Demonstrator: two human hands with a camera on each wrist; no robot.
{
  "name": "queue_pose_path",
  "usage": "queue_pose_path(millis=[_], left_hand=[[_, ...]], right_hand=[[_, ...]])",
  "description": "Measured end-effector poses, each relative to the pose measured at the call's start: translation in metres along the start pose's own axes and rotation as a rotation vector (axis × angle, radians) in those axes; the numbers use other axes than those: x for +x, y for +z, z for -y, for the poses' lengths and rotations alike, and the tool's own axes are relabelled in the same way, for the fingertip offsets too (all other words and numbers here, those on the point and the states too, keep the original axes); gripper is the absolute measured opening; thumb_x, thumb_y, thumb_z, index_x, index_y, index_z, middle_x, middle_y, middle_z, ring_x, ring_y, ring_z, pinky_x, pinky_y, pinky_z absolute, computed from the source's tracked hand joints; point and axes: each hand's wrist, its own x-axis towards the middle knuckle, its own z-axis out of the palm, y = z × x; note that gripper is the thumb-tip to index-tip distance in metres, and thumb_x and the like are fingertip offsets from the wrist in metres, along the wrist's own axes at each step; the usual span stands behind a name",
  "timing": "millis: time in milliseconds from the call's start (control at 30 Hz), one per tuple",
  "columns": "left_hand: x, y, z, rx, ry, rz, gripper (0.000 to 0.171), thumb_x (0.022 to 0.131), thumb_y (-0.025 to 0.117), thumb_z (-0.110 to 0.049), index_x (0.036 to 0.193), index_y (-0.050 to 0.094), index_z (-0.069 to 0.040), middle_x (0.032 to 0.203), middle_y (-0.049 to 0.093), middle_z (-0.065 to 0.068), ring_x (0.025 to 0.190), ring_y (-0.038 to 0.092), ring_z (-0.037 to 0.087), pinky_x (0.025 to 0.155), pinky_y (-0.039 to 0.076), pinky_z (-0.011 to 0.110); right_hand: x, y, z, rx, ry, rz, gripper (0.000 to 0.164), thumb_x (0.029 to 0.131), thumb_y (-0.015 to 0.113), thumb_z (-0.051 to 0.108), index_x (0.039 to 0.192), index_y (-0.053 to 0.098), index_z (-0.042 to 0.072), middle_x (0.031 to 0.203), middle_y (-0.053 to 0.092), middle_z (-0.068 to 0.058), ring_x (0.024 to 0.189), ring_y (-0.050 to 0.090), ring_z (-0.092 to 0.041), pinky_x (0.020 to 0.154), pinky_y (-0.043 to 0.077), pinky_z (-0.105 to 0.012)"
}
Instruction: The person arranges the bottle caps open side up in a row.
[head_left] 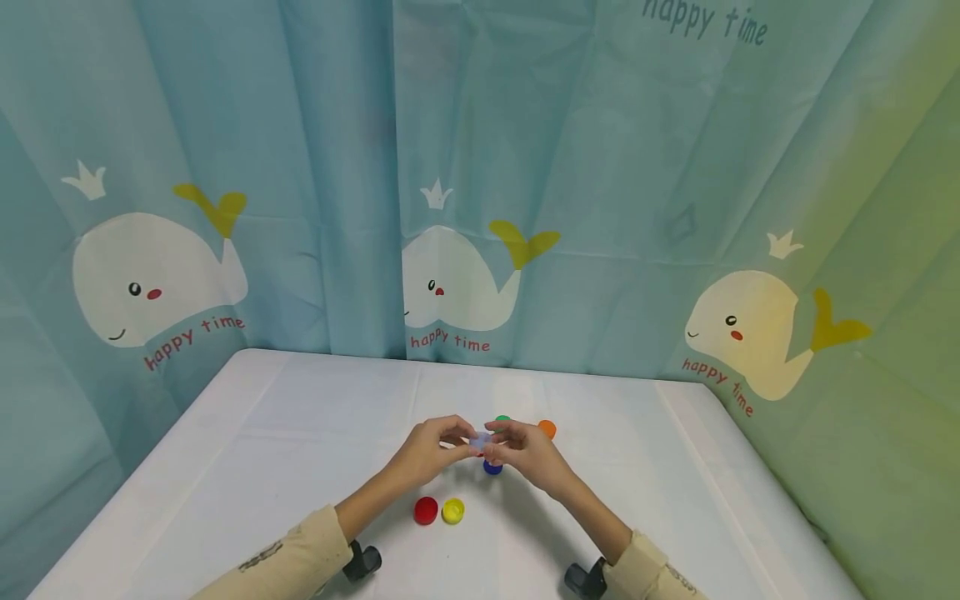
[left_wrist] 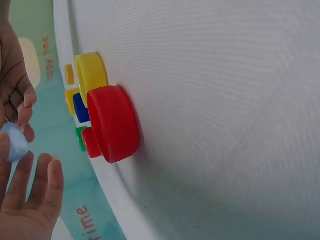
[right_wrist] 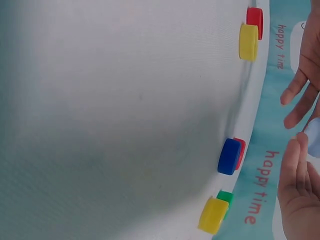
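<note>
Left hand (head_left: pixel 427 453) and right hand (head_left: pixel 531 456) jointly pinch a pale blue piece (head_left: pixel 479 439) above the worktop (head_left: pixel 315 433), seemingly a two-handed handling step, the next move probably calling for steady fingertips clear of the blue cap (head_left: pixel 492 468).

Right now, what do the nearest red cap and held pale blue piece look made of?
Nearest red cap: likely rigid plastic, satin; finely ribbed wall, even colour. Pale blue piece: maybe plastic, smooth; soft sheen, rounded edge, but partly hidden.

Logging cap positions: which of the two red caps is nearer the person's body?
The near red cap, beside the near yellow cap; the other red cap sits farther out, close to the blue cap.
</note>
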Motion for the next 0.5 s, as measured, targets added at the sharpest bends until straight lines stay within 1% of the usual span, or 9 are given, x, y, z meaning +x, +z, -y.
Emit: queue_pose_path(millis=[100, 200, 333, 400, 500], left_hand=[[-0.0004, 0.0001, -0.0001, -0.007, 0.034, 0.004, 0.019, 0.087, 0.069, -0.021, 0.102, 0.065, -0.011, 0.101, 0.066, -0.003, 0.089, 0.063, 0.015, 0.077, 0.051, 0.028], [-0.0001, -0.0005, -0.0013, -0.023, 0.054, 0.009, 0.026, 0.086, 0.070, -0.019, 0.108, 0.064, -0.007, 0.104, 0.066, 0.000, 0.089, 0.063, 0.015, 0.077, 0.051, 0.025], [-0.0001, -0.0019, -0.0028, -0.038, 0.045, 0.023, 0.036, 0.086, 0.070, -0.020, 0.116, 0.063, -0.001, 0.106, 0.067, 0.003, 0.090, 0.062, 0.015, 0.076, 0.051, 0.023], [-0.0004, -0.0022, -0.0029, -0.041, 0.037, 0.034, 0.035, 0.087, 0.069, -0.021, 0.114, 0.064, -0.001, 0.103, 0.067, 0.002, 0.089, 0.062, 0.015, 0.075, 0.051, 0.023], [-0.0013, -0.0024, -0.0027, -0.041, 0.031, 0.040, 0.030, 0.086, 0.070, -0.022, 0.110, 0.067, -0.003, 0.097, 0.067, -0.001, 0.088, 0.062, 0.014, 0.075, 0.051, 0.024]], right_hand=[[-0.0010, 0.0016, -0.0017, -0.057, -0.017, 0.019, 0.035, 0.091, 0.063, 0.013, 0.117, 0.057, -0.010, 0.096, 0.067, -0.013, 0.084, 0.067, -0.026, 0.075, 0.053, -0.029], [-0.0036, 0.0034, -0.0007, -0.083, -0.052, 0.020, 0.031, 0.092, 0.061, 0.010, 0.114, 0.058, -0.011, 0.098, 0.066, -0.015, 0.085, 0.066, -0.026, 0.076, 0.053, -0.030], [-0.0069, 0.0046, 0.0009, -0.096, -0.066, 0.000, 0.032, 0.091, 0.063, 0.016, 0.114, 0.059, -0.008, 0.100, 0.066, -0.011, 0.085, 0.066, -0.019, 0.076, 0.053, -0.028], [-0.0080, 0.0047, 0.0010, -0.105, -0.071, -0.002, 0.034, 0.091, 0.064, 0.020, 0.113, 0.060, -0.005, 0.100, 0.066, -0.009, 0.085, 0.066, -0.016, 0.076, 0.052, -0.027], [-0.0094, 0.0041, 0.0012, -0.117, -0.086, 0.003, 0.034, 0.091, 0.064, 0.024, 0.113, 0.060, -0.002, 0.100, 0.066, -0.007, 0.086, 0.066, -0.014, 0.076, 0.052, -0.026]])
